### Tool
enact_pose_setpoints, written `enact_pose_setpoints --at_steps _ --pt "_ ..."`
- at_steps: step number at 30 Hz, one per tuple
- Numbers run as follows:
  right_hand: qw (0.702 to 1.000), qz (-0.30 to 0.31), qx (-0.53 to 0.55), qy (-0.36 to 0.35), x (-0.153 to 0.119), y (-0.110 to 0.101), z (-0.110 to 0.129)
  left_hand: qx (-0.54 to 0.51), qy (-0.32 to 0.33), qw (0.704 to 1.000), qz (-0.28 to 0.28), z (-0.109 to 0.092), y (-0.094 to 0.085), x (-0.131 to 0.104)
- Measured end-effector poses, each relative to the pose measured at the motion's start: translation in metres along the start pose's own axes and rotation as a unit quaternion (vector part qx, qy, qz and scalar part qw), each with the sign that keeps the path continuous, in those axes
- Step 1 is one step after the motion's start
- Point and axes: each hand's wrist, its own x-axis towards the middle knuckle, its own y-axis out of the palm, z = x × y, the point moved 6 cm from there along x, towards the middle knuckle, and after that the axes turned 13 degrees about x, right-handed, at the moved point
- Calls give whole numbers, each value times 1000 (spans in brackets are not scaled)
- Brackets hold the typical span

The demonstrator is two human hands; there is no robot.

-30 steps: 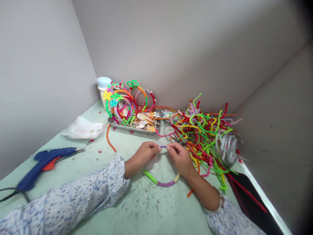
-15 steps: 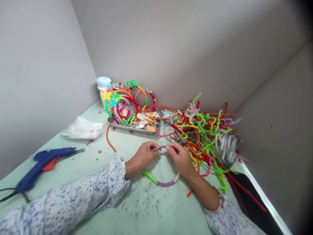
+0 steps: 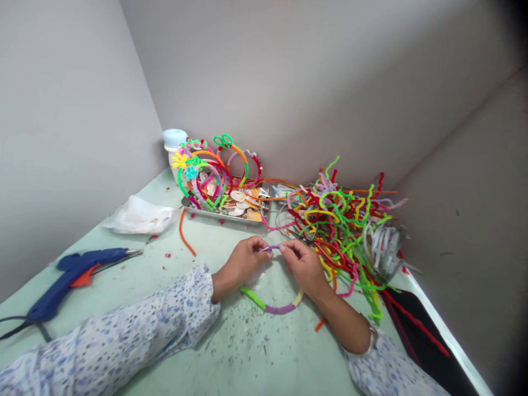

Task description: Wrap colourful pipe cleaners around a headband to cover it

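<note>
A short purple pipe cleaner [image 3: 274, 247] stretches between my two hands over the middle of the table. My left hand [image 3: 249, 254] pinches its left end, where a thin pale strip also shows at the fingertips. The other end is pinched between thumb and fingers of my right hand [image 3: 304, 265]. Below both hands curves a headband [image 3: 280, 310] wrapped in green, purple and cream fuzz. Its ends are hidden by my hands, so I cannot tell whether it joins the purple piece.
A blue glue gun [image 3: 82, 275] and a white plastic bag [image 3: 141, 215] lie to the left. Behind, a metal tray [image 3: 223, 218] bears several decorated headbands [image 3: 246, 165]. Tangled pipe cleaners [image 3: 342, 220], scissors [image 3: 303, 237] and a bundle of grey bands [image 3: 383, 250] fill the right side.
My left fingers have shifted very slightly around the purple pipe cleaner, and the pale strip's angle differs a little. My right hand has stayed in place.
</note>
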Motion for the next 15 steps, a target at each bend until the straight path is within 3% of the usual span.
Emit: enact_pose_setpoints --at_steps 15 --pt "1000 5 1 -5 0 2 4 9 9 1000 -24 0 -2 -2"
